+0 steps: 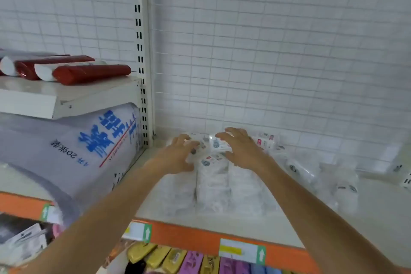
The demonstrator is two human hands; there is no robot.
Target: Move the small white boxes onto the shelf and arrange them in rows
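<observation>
Small white boxes lie in rows on the white shelf, reaching from its middle back to the wire-grid wall. Both my arms stretch over them. My left hand hovers with spread, slightly bent fingers over the left rear boxes. My right hand is spread above a loose white box lying askew on the pile. I cannot tell whether either hand touches a box. More white boxes lie loose at the back right, blurred.
Blurred white packs are scattered on the shelf's right side. A big white sack with blue lettering fills the left bay under a shelf of red-and-white tubes. An orange rail with price tags edges the shelf; coloured packs lie below.
</observation>
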